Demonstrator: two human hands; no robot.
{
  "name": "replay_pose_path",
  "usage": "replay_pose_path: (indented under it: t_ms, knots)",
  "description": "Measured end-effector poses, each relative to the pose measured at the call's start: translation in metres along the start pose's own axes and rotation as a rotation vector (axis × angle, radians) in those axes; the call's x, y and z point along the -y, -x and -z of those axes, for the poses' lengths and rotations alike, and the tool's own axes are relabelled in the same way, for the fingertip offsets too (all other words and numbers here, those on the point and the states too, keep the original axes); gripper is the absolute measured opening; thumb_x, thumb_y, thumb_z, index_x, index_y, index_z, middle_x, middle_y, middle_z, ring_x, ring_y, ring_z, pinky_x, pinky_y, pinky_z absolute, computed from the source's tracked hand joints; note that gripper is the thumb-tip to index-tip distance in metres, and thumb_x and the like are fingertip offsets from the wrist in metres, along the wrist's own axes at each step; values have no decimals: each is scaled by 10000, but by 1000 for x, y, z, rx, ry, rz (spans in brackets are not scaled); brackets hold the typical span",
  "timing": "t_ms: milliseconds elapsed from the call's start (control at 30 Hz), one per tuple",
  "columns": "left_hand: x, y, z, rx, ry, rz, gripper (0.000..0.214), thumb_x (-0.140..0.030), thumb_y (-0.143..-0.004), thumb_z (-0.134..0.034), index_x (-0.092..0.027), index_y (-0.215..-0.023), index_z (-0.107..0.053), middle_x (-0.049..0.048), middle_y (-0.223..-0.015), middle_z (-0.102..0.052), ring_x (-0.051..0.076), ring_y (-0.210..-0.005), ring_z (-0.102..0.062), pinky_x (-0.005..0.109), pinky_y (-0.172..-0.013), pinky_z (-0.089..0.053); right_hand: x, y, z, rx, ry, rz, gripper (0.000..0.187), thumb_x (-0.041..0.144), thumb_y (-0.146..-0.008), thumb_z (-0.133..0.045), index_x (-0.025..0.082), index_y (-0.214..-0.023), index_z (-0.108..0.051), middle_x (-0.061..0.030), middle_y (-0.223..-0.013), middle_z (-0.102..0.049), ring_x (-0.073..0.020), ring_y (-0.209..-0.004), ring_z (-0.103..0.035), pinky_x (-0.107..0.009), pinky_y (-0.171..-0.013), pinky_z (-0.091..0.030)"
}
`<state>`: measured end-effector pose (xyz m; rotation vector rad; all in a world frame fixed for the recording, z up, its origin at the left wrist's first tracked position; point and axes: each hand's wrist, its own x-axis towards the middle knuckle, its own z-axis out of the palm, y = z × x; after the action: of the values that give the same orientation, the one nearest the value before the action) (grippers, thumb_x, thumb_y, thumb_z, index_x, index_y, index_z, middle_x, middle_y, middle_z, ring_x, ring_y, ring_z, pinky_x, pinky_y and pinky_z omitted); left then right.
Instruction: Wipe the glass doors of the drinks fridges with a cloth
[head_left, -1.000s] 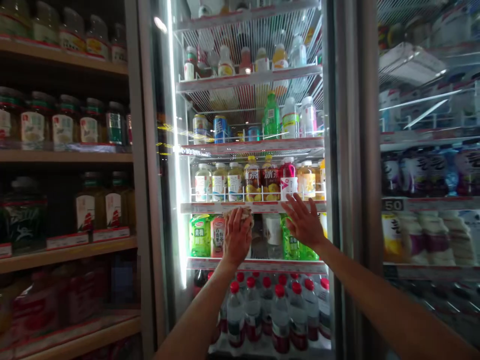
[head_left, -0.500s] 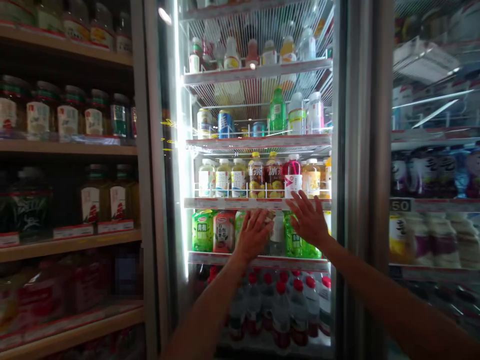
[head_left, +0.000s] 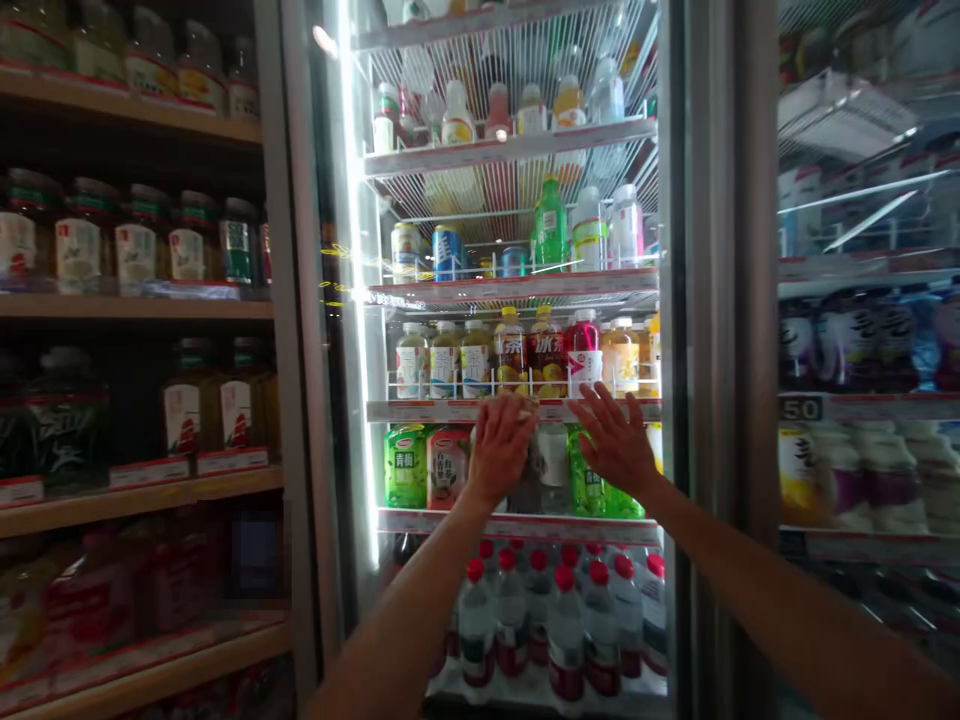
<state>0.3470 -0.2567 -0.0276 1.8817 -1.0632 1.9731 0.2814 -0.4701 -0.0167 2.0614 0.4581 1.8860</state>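
Note:
Both arms reach up to the glass door (head_left: 480, 240) of a lit drinks fridge. My left hand (head_left: 499, 450) is at the glass with its fingers bent together. A small pale scrap shows beside its fingertips; its kind is too unclear to name. To its right, my right hand (head_left: 615, 440) is spread open against the door, holding nothing. Behind the hands stand a red-pink bottle (head_left: 585, 355), an iced tea bottle (head_left: 511, 350) with a yellow cap, and a green plum drink bottle (head_left: 406, 465). The left hand hides part of the lower shelf's bottles.
At the left, wooden shelves (head_left: 135, 307) carry several large bottles. Metal door frames (head_left: 720, 300) run upright on the right, with another drinks fridge beyond, holding yogurt-like bottles (head_left: 840, 470). Red-capped bottles (head_left: 566, 630) fill the bottom of the middle fridge.
My left hand has moved slightly up on the glass, and its fingers look more bent. My right hand stays nearly in place.

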Motion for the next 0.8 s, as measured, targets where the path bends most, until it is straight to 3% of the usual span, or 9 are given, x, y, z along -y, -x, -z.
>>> replay_pose_path:
  t_ms: [100, 233, 300, 400, 533, 600, 633, 700, 800]
  knots:
    - [8, 3, 5, 26, -10, -89, 408, -171, -869, -448, -262, -1265, -488, 60, -1364, -489, 201, -1367, -278, 446, -1117, -248, -1, 0, 0, 11, -5, 0, 542, 260, -859, -439, 225, -1390, -336, -87, -1441, -382, -217, -1391, -209, -496, -1122, -106]
    - [74, 19, 30, -155, -133, 225, 403, -191, -884, -427, -180, -1285, -467, 139, -1363, -474, 232, -1353, -305, 477, -1083, -293, -1, 1, -1, 26, -17, -13, 559, 277, -858, -432, 234, -1403, -314, -75, -1460, -351, -220, -1394, -198, -497, -1125, -84]
    - [90, 21, 37, -190, -172, 345, 401, -201, -884, -423, -152, -1280, -474, 159, -1375, -451, 252, -1352, -302, 491, -1073, -304, 0, 1, -1, 30, -18, -21, 567, 280, -859, -431, 239, -1410, -301, -73, -1465, -342, -222, -1393, -201, -499, -1124, -79]
    - [64, 13, 29, -154, -161, 298, 391, -199, -877, -426, -154, -1258, -499, 156, -1393, -429, 256, -1378, -239, 496, -1087, -282, 0, 1, -2, 25, -19, -27, 574, 279, -858, -436, 244, -1414, -295, -72, -1460, -351, -222, -1386, -220, -497, -1123, -78]
    - [-6, 1, 3, 28, -39, -108, 381, -204, -863, -454, -254, -1234, -522, 58, -1381, -470, 213, -1382, -235, 466, -1128, -218, -1, 1, -2, 8, -3, -15, 575, 281, -864, -435, 248, -1419, -286, -74, -1442, -382, -227, -1375, -251, -493, -1118, -100]
    - [-14, 2, 0, 96, -9, -207, 388, -201, -867, -452, -290, -1239, -517, 28, -1369, -488, 193, -1366, -279, 458, -1143, -169, -1, 1, -2, 2, 0, -12, 581, 290, -868, -427, 257, -1426, -268, -67, -1450, -371, -226, -1373, -255, -491, -1119, -96]
    - [-6, 5, 3, 107, -13, -180, 392, -198, -872, -444, -295, -1246, -511, 29, -1369, -489, 187, -1358, -298, 457, -1147, -150, -1, 1, -2, 3, -2, -11, 584, 293, -869, -423, 260, -1429, -260, -63, -1455, -362, -225, -1373, -255, -490, -1121, -92]
    - [28, 12, 15, 69, -50, 14, 391, -200, -885, -421, -282, -1258, -505, 56, -1374, -481, 192, -1347, -321, 467, -1145, -133, -2, 2, -2, 15, -7, -12, 586, 295, -867, -419, 259, -1430, -258, -62, -1457, -359, -224, -1372, -257, -489, -1123, -88]
    - [87, 21, 36, -183, -161, 473, 383, -249, -901, -396, -208, -1268, -498, 138, -1392, -439, 243, -1348, -316, 528, -1116, -170, -1, 2, -1, 21, 2, -25, 579, 285, -865, -418, 259, -1424, -271, -61, -1453, -366, -223, -1372, -259, -489, -1123, -90]
